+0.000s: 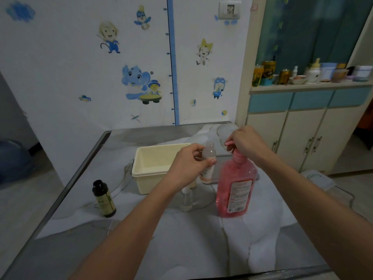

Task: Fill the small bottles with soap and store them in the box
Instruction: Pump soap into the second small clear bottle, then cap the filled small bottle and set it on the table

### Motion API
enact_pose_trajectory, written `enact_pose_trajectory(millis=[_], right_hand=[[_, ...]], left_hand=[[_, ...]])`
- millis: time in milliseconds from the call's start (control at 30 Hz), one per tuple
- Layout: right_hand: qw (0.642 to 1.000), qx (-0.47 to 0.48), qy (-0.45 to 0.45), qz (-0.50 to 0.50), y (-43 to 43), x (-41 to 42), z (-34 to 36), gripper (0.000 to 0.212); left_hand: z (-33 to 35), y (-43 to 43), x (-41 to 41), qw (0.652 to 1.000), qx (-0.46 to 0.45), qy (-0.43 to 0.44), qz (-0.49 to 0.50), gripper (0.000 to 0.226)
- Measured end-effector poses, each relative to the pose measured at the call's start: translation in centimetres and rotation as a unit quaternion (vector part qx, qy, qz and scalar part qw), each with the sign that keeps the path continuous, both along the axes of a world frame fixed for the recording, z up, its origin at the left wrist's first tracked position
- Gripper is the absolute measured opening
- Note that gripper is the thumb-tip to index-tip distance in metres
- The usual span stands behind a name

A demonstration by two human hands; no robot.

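Item: table [66, 249], partly draped with a white cloth [191, 239], set against a wall with cartoon stickers. Near the middle, toward the far edge, stood a cream box [153, 158], open-topped, and no contents could be made out in it. Just right of the box, the left hand [189, 160] held a small clear bottle [210, 152] upright above the cloth, fingers and thumb wrapped round its body, its open neck raised beside the pump spout. Right of that stood a large pink soap bottle [235, 182] with a label on its side, upright on the cloth. The right hand [245, 142] sat on top of it, fingers curled down over the pink pump head [229, 142]. A second small clear bottle [186, 199] stood on the table nearer the front, partly hidden behind the left forearm, between the box and the soap bottle. A dark bottle [104, 199] with a black cap stood alone near the left edge, well apart from the rest. A cabinet [292, 128] with jars on its shelf stood beyond the right edge.
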State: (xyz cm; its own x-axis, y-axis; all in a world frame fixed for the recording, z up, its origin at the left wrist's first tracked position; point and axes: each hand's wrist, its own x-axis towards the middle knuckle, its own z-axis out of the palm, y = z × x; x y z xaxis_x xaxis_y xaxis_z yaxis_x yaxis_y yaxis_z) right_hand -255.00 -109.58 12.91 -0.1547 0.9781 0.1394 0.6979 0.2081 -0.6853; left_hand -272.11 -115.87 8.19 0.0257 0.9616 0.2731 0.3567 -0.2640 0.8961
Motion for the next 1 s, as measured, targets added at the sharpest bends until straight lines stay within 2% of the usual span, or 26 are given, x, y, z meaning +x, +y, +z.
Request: enact_pose_trajectory(millis=[67, 200, 267, 333, 400, 500, 633, 833, 1000], right_hand=[[0.997, 0.004, 0.062, -0.042, -0.4, 0.0, 0.1, 0.03], [0.986, 0.139, 0.039, -0.083, -2.2, -0.3, 0.8, 0.023], [0.973, 0.22, 0.045, -0.06, -3.0, -1.1, 1.6, 0.017], [0.965, 0.259, 0.049, -0.003, -3.9, -1.9, 2.3, 0.014], [0.965, 0.249, 0.028, 0.074, -4.8, -2.7, 2.8, 0.014], [0.966, 0.179, -0.021, 0.187, -6.2, -4.2, 2.5, 0.013], [0.94, 0.138, -0.081, 0.3, -7.9, -6.6, 0.7, 0.015], [0.868, 0.106, -0.232, 0.427, -10.3, -11.5, -5.0, 0.018], [0.787, 0.159, -0.321, 0.502, -12.1, -14.6, -10.2, 0.046]], left_hand=[[0.1, -0.3, -0.2, 1.0, 0.001, -0.01, 0.005, 0.026], [0.4, -0.6, -1.0, 0.999, 0.011, -0.025, 0.016, 0.025], [0.4, -0.7, -1.7, 0.999, 0.017, -0.028, 0.02, 0.022], [0.5, -0.8, -2.5, 0.999, 0.023, -0.024, 0.024, 0.022], [0.5, -0.9, -3.6, 0.998, 0.024, -0.026, 0.042, 0.023], [0.2, -0.7, -5.7, 0.995, 0.021, -0.048, 0.082, 0.023], [-0.7, -1.2, -7.9, 0.989, 0.024, -0.086, 0.118, 0.03], [-2.4, -2.4, -9.8, 0.981, 0.021, -0.109, 0.161, 0.033], [-3.8, -2.7, -10.6, 0.979, 0.008, -0.123, 0.16, 0.031]])
